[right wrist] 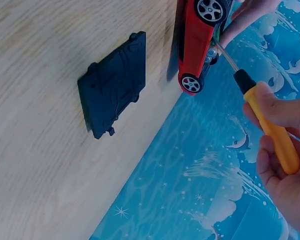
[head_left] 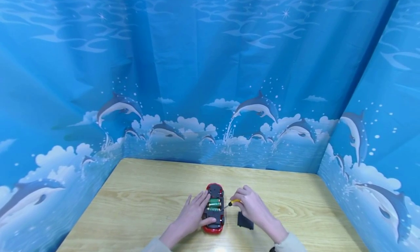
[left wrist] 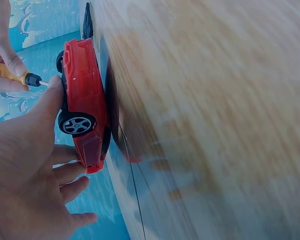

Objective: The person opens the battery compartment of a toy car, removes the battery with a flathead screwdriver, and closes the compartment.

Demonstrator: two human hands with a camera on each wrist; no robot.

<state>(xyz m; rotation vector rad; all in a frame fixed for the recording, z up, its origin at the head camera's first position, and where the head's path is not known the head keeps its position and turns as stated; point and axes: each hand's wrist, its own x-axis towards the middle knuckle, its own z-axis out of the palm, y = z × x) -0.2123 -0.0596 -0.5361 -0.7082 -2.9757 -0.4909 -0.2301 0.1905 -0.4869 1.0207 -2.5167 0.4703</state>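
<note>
A red toy car (head_left: 213, 229) lies upside down on the table, its black underside up. Several green batteries (head_left: 214, 204) sit in its uncovered battery bay. My left hand (head_left: 193, 212) rests on the car's left side with fingers spread, thumb across the underside near the front end. A screwdriver (right wrist: 274, 131) with a yellow handle and black collar is held in my right hand (head_left: 251, 204), between thumb and fingers. In the right wrist view its metal shaft points into the bay, the tip at the batteries and partly hidden.
The black battery cover (head_left: 245, 220) lies on the wooden table (head_left: 147, 193), right of the car and below my right hand. Blue curtains (head_left: 203, 80) printed with dolphins stand along the table's back and sides.
</note>
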